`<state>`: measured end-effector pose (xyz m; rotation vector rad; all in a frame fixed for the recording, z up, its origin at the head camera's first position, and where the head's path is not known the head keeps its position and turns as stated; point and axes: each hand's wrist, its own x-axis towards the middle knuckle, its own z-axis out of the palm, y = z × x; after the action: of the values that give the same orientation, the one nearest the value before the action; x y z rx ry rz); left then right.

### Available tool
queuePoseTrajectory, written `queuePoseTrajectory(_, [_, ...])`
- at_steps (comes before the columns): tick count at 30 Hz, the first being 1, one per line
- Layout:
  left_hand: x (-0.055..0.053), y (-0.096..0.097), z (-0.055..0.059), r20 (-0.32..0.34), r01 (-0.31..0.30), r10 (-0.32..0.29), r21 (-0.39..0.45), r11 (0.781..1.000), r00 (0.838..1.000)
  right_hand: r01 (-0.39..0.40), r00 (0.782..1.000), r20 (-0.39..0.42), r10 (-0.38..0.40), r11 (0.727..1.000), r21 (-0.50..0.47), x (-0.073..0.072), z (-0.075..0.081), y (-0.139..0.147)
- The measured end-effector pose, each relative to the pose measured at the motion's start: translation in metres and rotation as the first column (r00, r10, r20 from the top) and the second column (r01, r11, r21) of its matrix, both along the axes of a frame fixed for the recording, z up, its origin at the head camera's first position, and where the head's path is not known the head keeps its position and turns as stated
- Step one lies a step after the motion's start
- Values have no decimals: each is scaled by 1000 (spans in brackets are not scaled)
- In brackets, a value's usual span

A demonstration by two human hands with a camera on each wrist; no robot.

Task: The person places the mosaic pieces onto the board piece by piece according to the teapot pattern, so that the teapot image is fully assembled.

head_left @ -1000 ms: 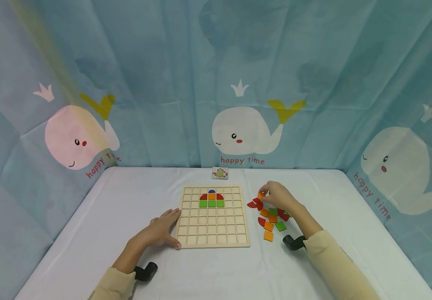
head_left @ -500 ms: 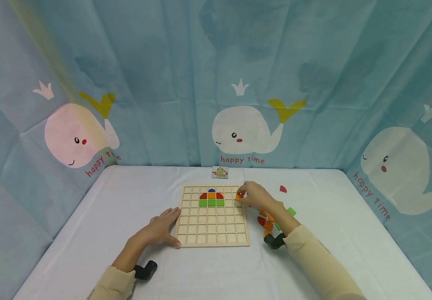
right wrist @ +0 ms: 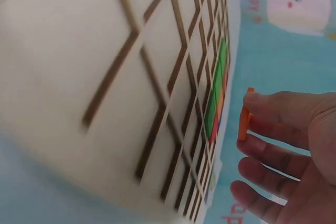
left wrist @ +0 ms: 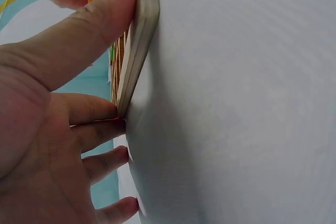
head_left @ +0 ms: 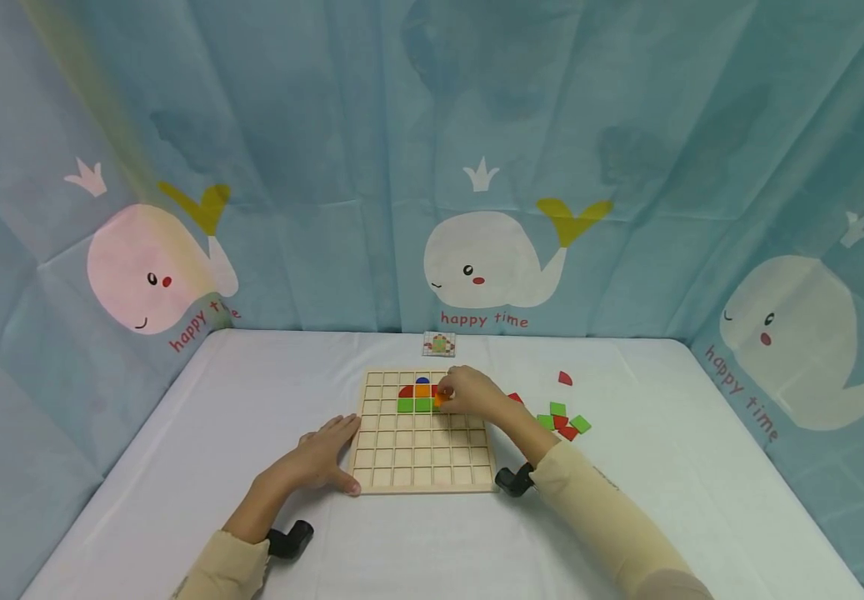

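Note:
My right hand [head_left: 474, 393] pinches an orange square tile [right wrist: 244, 121] between thumb and fingertips, above the upper right part of the wooden grid board [head_left: 412, 458]. In the right wrist view the tile stands on edge, apart from the board. Set in the grid are a blue half-round piece [head_left: 422, 381], an orange square [head_left: 422, 391], a red quarter-round piece [head_left: 406, 392] and a row of green squares [head_left: 414, 406]; the hand partly covers their right end. My left hand [head_left: 322, 457] rests against the board's left edge, fingers spread and thumb at the near corner.
Loose green squares [head_left: 557, 409] and red pieces [head_left: 568, 433] lie right of the board, partly behind the right forearm. One red quarter-round [head_left: 565, 378] lies farther back. A small picture card [head_left: 440, 344] lies behind the board. Whale-print curtains [head_left: 491, 258] surround the white table [head_left: 252, 383].
With the orange tile pinched, my right hand has travelled left from the loose pieces, across the board's right edge, to the set pieces. My left hand has stayed at the board's edge.

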<state>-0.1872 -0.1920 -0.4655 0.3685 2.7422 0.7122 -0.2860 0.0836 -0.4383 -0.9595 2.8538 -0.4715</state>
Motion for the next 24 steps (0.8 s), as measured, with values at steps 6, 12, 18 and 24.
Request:
queuePoseTrajectory(6, [0,0,-1,-5,0,0,0,1000,1000,-19,999,28,17,998,63,3,-5,-21])
queuePoseTrajectory(12, [-1,-1,0,-7,1,-1,-11,1000,1000,-76,997,5,75,993,90,6,-8,-38])
queuePoseTrajectory(18, [-1,-2,1,-8,11,-11,-5,1000,1000,-123,991,-32,128,986,111,10,-7,-51])
queuePoseTrajectory(24, [0,-2,1,6,11,-11,3,1000,1000,-109,994,-13,111,985,136,14,-9,-57])
